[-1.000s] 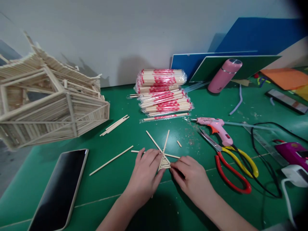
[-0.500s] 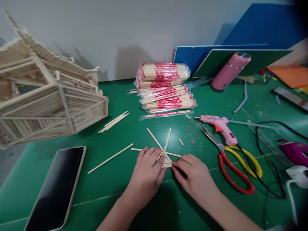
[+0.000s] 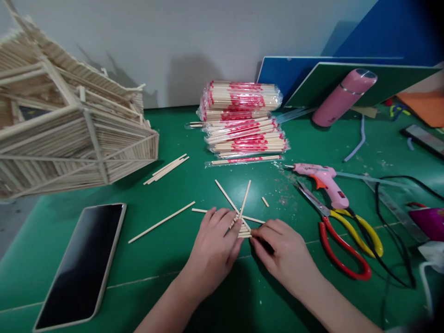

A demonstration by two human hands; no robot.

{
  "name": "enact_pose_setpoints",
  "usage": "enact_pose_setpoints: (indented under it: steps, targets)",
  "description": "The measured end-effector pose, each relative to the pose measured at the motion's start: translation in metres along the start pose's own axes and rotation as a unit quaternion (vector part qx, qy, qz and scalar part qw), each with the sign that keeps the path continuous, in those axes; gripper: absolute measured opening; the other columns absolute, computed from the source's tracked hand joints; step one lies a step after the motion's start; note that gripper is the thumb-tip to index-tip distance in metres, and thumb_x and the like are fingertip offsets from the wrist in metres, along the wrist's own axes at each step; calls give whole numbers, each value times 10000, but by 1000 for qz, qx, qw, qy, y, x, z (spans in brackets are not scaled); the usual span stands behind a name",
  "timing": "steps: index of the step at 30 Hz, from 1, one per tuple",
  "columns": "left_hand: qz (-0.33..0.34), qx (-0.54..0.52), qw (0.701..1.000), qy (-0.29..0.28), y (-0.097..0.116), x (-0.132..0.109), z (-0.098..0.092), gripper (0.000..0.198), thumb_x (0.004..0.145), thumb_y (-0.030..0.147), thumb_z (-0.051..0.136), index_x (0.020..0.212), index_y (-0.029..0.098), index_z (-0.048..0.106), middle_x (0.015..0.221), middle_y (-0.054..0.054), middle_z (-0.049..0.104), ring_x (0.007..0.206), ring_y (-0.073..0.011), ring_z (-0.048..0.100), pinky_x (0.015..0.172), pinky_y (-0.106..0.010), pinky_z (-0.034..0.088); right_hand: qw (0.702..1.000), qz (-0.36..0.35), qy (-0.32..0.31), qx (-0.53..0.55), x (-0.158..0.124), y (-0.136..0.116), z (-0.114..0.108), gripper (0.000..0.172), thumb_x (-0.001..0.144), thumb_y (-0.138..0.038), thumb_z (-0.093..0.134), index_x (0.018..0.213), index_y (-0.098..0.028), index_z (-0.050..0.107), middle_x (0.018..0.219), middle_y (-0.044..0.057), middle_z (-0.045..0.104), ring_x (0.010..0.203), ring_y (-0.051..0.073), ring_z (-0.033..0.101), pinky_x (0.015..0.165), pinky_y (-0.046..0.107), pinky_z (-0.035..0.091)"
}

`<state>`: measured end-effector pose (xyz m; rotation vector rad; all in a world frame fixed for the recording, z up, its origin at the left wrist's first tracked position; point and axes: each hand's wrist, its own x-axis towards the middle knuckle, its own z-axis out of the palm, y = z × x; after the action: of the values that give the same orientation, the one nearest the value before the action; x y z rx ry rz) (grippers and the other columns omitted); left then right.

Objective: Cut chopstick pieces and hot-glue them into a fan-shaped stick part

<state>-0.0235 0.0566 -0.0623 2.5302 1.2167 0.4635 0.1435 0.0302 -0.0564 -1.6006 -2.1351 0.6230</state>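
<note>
A small star-shaped frame of wooden chopsticks lies on the green table, several sticks crossing, with short parallel pieces across its near side. My left hand covers its left part, thumb and fingers closed on the sticks. At the right end of the short pieces, my right hand pinches with thumb and forefinger; the very tips hide what is between them. A single chopstick lies left of my hands, and a cut stub sits beyond the right one.
A large stick-built model house stands left, above a phone. Wrapped chopsticks are piled at the back. To the right lie a pink glue gun, red-and-yellow-handled scissors and a black cable; a pink flask leans behind.
The view has shifted slightly, so most things sit a little higher and further right. Both hands keep nearly the same hold on the chopstick frame.
</note>
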Motion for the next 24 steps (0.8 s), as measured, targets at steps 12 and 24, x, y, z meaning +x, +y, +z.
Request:
enact_pose_setpoints:
  steps: [12, 24]
  targets:
    - [-4, -6, 1000, -7, 1, -2, -2, 253, 828, 196, 398, 1025, 153, 551, 1065, -76, 567, 1033, -231, 455, 950, -474, 307, 1000, -5, 16, 2, 0, 1, 0, 154, 806, -210, 484, 760, -169, 625, 682, 36, 555, 670, 153, 485, 616, 273, 376]
    - [-5, -5, 1000, 6, 0, -1, 0, 250, 824, 200, 405, 1019, 153, 553, 1054, -73, 573, 1025, -229, 457, 951, -468, 307, 1000, 0, 20, 12, 0, 2, 2, 140, 800, -213, 489, 762, -184, 621, 674, 27, 555, 665, 152, 494, 610, 270, 384]
